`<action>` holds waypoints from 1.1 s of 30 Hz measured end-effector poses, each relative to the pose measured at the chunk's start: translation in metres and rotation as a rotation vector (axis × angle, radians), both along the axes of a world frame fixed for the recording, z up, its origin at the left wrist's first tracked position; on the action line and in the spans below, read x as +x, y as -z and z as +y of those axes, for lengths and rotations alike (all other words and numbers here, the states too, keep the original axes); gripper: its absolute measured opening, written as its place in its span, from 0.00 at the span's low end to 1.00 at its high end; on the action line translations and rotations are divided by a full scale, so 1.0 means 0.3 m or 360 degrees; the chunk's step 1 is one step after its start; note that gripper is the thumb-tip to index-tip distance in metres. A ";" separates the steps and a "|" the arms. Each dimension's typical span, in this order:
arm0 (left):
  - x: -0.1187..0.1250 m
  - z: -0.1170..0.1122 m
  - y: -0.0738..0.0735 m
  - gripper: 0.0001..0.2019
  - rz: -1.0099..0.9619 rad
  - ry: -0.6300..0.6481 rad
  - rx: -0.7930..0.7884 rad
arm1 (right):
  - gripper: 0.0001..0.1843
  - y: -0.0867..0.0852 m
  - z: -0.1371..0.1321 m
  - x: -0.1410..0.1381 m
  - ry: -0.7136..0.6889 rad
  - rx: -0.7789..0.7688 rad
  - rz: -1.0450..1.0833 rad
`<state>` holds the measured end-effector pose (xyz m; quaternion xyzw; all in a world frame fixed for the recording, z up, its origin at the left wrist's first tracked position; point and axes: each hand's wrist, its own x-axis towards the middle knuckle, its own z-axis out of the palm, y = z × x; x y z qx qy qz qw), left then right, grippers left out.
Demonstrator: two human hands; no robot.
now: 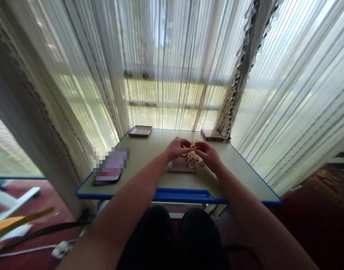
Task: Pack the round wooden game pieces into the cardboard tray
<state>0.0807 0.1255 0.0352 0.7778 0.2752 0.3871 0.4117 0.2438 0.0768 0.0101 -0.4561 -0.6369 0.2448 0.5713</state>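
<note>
You are sitting at the blue-edged desk [149,165], sheer curtains [174,56] hanging behind it. Your left hand [176,149] and right hand [208,154] are curling, fingertips close together, over round wooden pieces [191,162] at desk centre; what they are gripping cannot be told.

Pieces [191,160] are sitting on board [177,165] mid-table [149,150]; tray [140,131] lying at 11 o'clock, box [213,135] at 1, flat item [111,170] (blurred) at 8.

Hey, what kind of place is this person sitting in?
Probably a room at home, by a window: sheer curtains hang behind a small blue-edged desk, where the left hand and right hand finger small round pieces.
</note>
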 end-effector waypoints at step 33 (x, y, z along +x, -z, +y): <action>-0.121 0.130 0.049 0.14 0.0551 -0.0350 0.0652 | 0.11 -0.078 0.146 -0.008 -0.0020 0.0153 -0.1284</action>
